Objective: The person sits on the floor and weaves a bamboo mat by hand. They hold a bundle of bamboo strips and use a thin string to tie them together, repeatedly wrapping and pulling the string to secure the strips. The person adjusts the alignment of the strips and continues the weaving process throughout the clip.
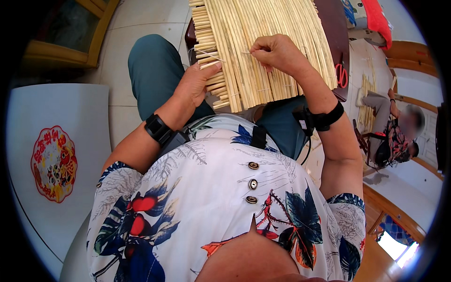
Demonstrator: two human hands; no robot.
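Straight ahead of me, the reed mat point(291, 23) lies beneath my right hand point(283, 54), fingertips together, contents unverifiable; its upper reeds point(230, 37) run away from me, left edge clamped in my left hand point(195, 82)

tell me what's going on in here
A mat of pale sticks is being handled with two bare hands. The left hand grips its left edge; the right hand is over its middle, fingers pinched, though what they hold is too small to tell. Red-handled scissors lie to the right. Another person sits farther off, near loose sticks.
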